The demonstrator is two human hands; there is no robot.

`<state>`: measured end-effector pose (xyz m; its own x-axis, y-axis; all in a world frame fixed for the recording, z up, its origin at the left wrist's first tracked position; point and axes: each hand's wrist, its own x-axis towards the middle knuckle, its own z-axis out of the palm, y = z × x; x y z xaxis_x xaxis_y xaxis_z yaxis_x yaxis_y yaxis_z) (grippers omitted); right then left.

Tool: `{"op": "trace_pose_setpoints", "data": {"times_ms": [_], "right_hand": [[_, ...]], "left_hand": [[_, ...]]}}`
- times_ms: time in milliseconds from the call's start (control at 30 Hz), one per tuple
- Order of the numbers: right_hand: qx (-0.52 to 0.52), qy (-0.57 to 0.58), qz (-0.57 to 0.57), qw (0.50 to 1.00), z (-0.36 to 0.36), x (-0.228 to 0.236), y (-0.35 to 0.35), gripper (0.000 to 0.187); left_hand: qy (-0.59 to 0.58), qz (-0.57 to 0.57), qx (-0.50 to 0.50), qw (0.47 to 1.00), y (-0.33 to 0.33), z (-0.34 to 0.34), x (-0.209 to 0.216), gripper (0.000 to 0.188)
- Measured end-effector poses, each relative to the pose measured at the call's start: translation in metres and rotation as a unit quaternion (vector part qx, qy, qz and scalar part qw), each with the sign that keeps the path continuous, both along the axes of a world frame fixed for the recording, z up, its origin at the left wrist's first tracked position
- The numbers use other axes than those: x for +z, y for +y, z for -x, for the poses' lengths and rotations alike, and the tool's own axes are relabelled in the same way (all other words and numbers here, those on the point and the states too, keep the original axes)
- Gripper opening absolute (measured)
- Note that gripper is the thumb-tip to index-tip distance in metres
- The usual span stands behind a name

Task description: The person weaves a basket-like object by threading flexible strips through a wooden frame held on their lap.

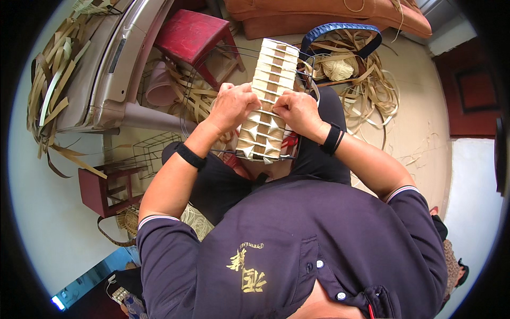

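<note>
A long woven panel [272, 74] of pale and brown flat strips, on a dark wire frame, lies across my lap and reaches away from me. Its near half carries rows of folded, pointed pale strip ends [273, 139]. My left hand [236, 105] is closed at the panel's left edge, the fingers pinched at a weaving strip. Opposite, my right hand [297, 110] pinches at the same row, thumb and fingertips pressed together on the weave. The fingertips largely hide the bit of strip they grip. Thin wires of the frame stick out on both sides.
Far left stands a red stool [191, 40], with a pink bin [159, 85] near it. Loose brown strips [58, 74] hang over a grey table [101, 64]. At the right lie a strip heap [374, 95], a pale cord ball [337, 69] and a blue-wrapped handle [340, 25].
</note>
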<state>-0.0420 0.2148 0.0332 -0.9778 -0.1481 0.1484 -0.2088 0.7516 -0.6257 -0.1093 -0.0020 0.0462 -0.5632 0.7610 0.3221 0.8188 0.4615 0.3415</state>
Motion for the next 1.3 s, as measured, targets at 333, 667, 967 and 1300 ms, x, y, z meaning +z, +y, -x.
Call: {"op": "trace_pose_setpoints", "data": {"times_ms": [333, 667, 967, 1300], "right_hand": [[-0.011, 0.09, -0.116, 0.989, 0.002, -0.001, -0.009, 0.01], [-0.017, 0.001, -0.126, 0.992, 0.01, 0.01, -0.01, 0.009], [0.056, 0.074, -0.241, 0.966, 0.013, 0.013, -0.013, 0.014], [0.081, -0.298, -0.009, 0.951, 0.045, 0.023, 0.03, 0.03]], "left_hand": [[-0.228, 0.147, 0.242, 0.932, 0.023, 0.011, 0.002, 0.028], [-0.238, 0.022, 0.175, 0.955, 0.011, 0.004, -0.006, 0.028], [-0.072, 0.177, 0.244, 0.951, 0.036, 0.007, -0.008, 0.032], [-0.335, 0.047, 0.186, 0.922, 0.012, 0.012, 0.0, 0.031]]}}
